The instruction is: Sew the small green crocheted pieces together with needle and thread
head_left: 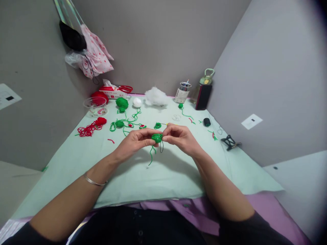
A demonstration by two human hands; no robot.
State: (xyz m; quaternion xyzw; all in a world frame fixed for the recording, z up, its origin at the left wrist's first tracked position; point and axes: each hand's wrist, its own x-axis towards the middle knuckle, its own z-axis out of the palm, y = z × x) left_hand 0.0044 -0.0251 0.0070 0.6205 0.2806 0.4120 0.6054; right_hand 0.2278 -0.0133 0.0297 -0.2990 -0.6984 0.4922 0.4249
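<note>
Between the thumb and fingers of my left hand point(138, 141) is a small green crocheted piece point(156, 137), held above the table. A green yarn tail point(151, 156) hangs from its underside. My right hand point(180, 137) pinches close against the piece's right edge; what lies between its fingertips is too small to make out. A dark thread loop point(161, 147) dangles just below those fingertips. Behind the hands lie a small green coil point(157, 125) and a green crocheted ball point(119, 124) with loose strands.
Red yarn point(89, 130) lies at left near a clear plastic tub point(95, 110). Along the back stand a tissue box point(113, 92) with red scissors point(125, 89), white stuffing point(155, 96), a pen jar point(182, 92) and a phone point(203, 97) against a bottle. A black clip stand point(230, 143) is at right.
</note>
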